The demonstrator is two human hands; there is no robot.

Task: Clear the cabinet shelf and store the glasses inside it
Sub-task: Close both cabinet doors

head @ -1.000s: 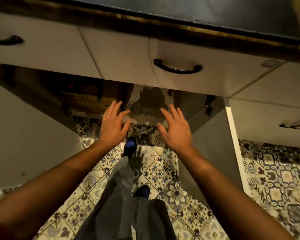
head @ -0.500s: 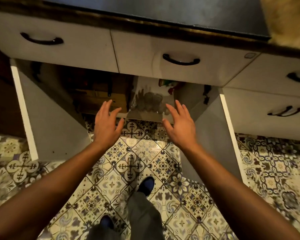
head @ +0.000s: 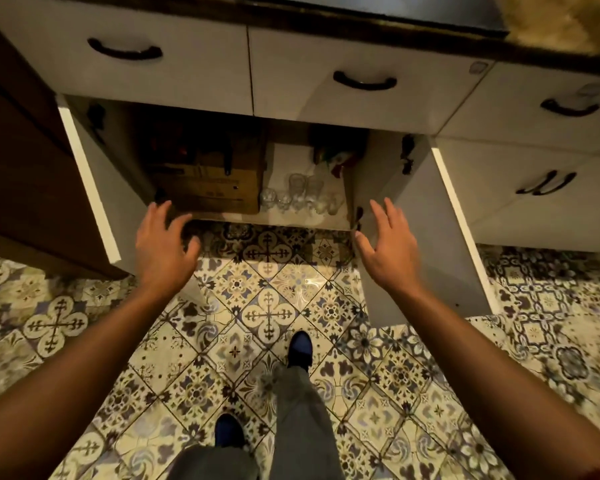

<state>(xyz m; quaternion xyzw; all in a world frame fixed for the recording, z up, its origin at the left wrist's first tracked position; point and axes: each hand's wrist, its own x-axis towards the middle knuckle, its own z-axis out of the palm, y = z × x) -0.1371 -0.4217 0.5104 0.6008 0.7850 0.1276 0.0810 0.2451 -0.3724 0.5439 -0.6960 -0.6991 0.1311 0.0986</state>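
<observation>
Below the drawers a low cabinet stands with both doors swung out. On its white shelf (head: 284,157), at the right front, several clear glasses (head: 300,195) stand close together. A brown cardboard box (head: 208,181) fills the shelf's left half. My left hand (head: 161,247) hovers in front of the box, fingers spread, holding nothing. My right hand (head: 388,247) hovers, fingers spread and empty, near the inner face of the right door (head: 426,237).
The left door (head: 90,188) stands open beside a dark wooden unit. A dark bag with red and green packaging (head: 340,150) lies at the shelf's back right. Drawers with black handles (head: 364,81) run above. My feet stand on the patterned tile floor (head: 267,306).
I have stepped back, so more of the cabinet and floor shows. Both hands have spread apart from in front of the glasses towards the two doors.
</observation>
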